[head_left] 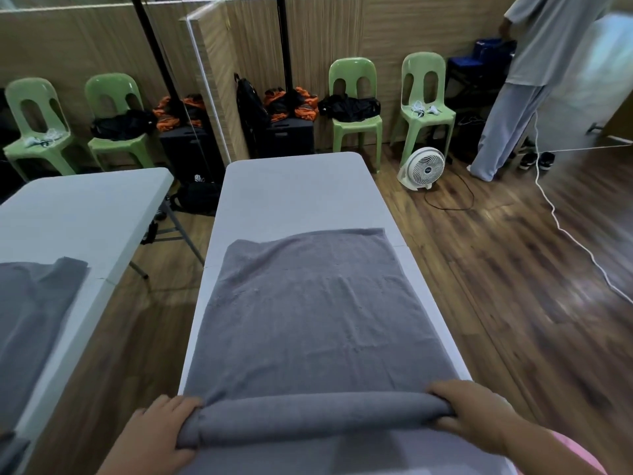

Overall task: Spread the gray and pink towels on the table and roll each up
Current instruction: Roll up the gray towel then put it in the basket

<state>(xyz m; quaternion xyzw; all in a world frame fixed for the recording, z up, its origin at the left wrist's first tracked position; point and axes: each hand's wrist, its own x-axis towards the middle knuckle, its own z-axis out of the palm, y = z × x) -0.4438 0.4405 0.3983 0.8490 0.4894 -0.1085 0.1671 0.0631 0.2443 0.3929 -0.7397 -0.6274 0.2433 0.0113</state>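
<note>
A gray towel (315, 313) lies spread lengthwise on the white table (291, 190). Its near end is rolled into a thick tube (318, 418) across the table's width. My left hand (157, 430) grips the tube's left end, fingers curled over it. My right hand (472, 413) grips the right end the same way. A patch of pink (579, 457) shows at the bottom right corner, mostly hidden by my right arm; I cannot tell whether it is the pink towel.
A large mirror (85, 166) on the left reflects the table and towel. Green chairs (356, 108), black bags and a white floor fan (423, 168) stand beyond the table's far end. A person (520, 80) stands at the back right. A white cord (561, 231) crosses the wooden floor.
</note>
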